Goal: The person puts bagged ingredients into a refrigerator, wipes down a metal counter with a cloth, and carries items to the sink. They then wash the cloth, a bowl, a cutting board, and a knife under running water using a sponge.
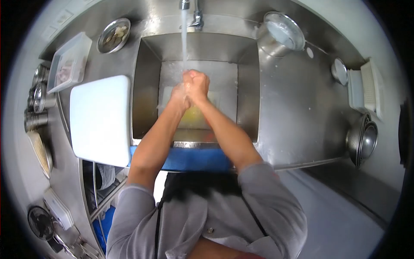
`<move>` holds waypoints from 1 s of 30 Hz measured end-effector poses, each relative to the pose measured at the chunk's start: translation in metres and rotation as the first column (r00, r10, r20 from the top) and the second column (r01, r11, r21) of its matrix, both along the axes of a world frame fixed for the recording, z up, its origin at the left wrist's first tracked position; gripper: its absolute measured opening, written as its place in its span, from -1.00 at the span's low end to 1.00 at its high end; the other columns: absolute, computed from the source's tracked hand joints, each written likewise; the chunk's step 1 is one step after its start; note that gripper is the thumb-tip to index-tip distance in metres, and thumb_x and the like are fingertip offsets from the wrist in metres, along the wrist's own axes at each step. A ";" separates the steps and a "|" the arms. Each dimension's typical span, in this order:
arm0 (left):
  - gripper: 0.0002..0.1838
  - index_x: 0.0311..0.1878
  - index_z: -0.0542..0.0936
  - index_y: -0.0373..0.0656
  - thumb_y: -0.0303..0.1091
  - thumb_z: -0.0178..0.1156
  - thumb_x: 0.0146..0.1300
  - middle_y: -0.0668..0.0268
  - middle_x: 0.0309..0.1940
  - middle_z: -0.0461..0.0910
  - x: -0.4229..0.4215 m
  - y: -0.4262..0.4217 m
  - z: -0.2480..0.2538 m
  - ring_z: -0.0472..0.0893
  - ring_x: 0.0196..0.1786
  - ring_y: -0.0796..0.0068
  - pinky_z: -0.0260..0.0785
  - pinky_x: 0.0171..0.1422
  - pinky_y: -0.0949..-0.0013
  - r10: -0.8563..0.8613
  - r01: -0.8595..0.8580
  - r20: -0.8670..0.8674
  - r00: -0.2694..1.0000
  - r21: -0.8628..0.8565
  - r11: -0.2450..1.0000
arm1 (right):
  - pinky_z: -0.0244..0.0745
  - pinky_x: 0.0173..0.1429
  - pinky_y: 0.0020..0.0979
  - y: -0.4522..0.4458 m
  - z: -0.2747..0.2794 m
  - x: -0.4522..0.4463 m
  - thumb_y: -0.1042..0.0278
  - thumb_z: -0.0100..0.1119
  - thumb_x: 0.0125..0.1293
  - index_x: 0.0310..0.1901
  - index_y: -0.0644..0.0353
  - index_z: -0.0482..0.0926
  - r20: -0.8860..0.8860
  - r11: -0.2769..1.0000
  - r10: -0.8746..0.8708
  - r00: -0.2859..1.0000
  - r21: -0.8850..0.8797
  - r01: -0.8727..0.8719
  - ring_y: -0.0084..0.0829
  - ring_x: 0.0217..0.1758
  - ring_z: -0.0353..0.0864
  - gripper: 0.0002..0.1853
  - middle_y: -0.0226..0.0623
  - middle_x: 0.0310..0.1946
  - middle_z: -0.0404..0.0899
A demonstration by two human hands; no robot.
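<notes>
My two hands are pressed together over the metal sink (248,86), in the stream of water (184,39) falling from the tap (184,5). My right hand (199,85) is closed, its fingers curled against the other hand. Splashing water and the right hand partly cover my left hand (180,95), and its fingers are hidden. Whether anything lies between the palms cannot be seen. Beneath the wrists a blurred yellow patch (194,117) shows in the sink.
Left of the sink lies a white cutting board (100,118). Behind it are a metal bowl of food pieces (114,36) and a clear plastic tub (69,62). On the right stand a metal pot (281,34), a small bowl (340,71), white baskets (364,88) and stacked metal bowls (362,140).
</notes>
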State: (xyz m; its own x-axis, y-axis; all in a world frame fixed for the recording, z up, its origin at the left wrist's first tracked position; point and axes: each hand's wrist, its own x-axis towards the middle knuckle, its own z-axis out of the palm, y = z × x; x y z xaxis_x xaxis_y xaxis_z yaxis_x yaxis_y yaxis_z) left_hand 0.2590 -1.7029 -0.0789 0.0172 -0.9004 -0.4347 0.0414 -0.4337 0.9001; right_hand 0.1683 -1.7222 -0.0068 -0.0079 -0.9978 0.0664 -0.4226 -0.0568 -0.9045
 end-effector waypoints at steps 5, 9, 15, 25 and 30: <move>-0.67 -0.08 0.58 -0.19 -0.23 -0.16 0.54 0.27 -0.29 0.62 -0.003 0.015 0.072 0.64 -0.32 0.40 0.53 -0.30 0.29 0.246 -0.200 -0.216 0.945 0.216 0.956 | 0.58 -0.17 -0.16 -0.039 -0.025 -0.051 -0.14 0.19 0.24 -0.04 0.15 0.48 -0.084 0.892 0.202 0.976 0.426 -0.148 -0.13 -0.23 0.66 -0.50 -0.07 -0.22 0.63; -0.70 0.01 0.58 -0.19 -0.26 -0.12 0.53 0.26 -0.17 0.62 -0.005 0.017 0.106 0.63 -0.11 0.41 0.53 -0.01 0.28 0.155 -0.095 -0.360 0.920 0.179 0.979 | 0.60 -0.25 -0.37 0.004 -0.007 -0.073 0.04 0.30 0.30 0.22 0.02 0.34 0.645 0.672 0.166 0.746 0.481 -0.564 -0.39 -0.17 0.66 -0.45 -0.32 -0.03 0.56; -0.67 0.15 0.55 -0.18 -0.21 0.03 0.47 0.25 -0.09 0.62 -0.032 0.006 0.168 0.59 -0.02 0.44 0.44 0.11 0.31 -0.018 -0.016 -0.276 0.961 -0.118 0.993 | 0.42 -0.48 -0.56 0.000 0.032 -0.117 0.38 0.32 0.17 -0.01 0.11 0.55 0.689 0.804 0.107 0.717 0.364 -0.470 -0.58 -0.33 0.58 -0.67 -0.41 -0.25 0.59; -0.66 0.13 0.58 -0.19 -0.23 0.15 0.39 0.29 -0.06 0.61 -0.023 -0.029 0.150 0.55 -0.01 0.47 0.47 0.04 0.35 0.004 -0.008 -0.035 0.999 -0.113 0.994 | 0.49 -0.31 -0.48 -0.104 0.192 -0.226 0.59 -0.05 0.28 -0.10 0.32 0.53 0.570 0.965 0.057 0.819 -0.243 0.103 -0.49 -0.26 0.60 -0.79 -0.24 -0.21 0.61; -0.70 0.03 0.61 -0.19 -0.22 0.17 0.36 0.34 -0.19 0.59 -0.007 -0.050 0.132 0.55 -0.10 0.50 0.43 -0.08 0.38 -0.011 0.018 0.116 0.993 -0.055 0.998 | 0.50 -0.24 -0.41 -0.150 0.209 -0.237 0.34 0.24 0.26 0.01 0.14 0.65 -0.639 0.948 -0.261 0.723 -0.311 0.067 -0.48 -0.32 0.62 -0.71 -0.35 -0.43 0.62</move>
State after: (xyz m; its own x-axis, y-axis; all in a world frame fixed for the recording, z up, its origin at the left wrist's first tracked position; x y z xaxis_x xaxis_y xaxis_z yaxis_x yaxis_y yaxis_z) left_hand 0.2523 -1.7527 0.0527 0.0509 -0.9240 -0.3791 -0.0703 -0.3820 0.9215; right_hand -0.0686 -1.8718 0.2019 -0.0274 -0.9319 0.3618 -0.9311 -0.1080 -0.3485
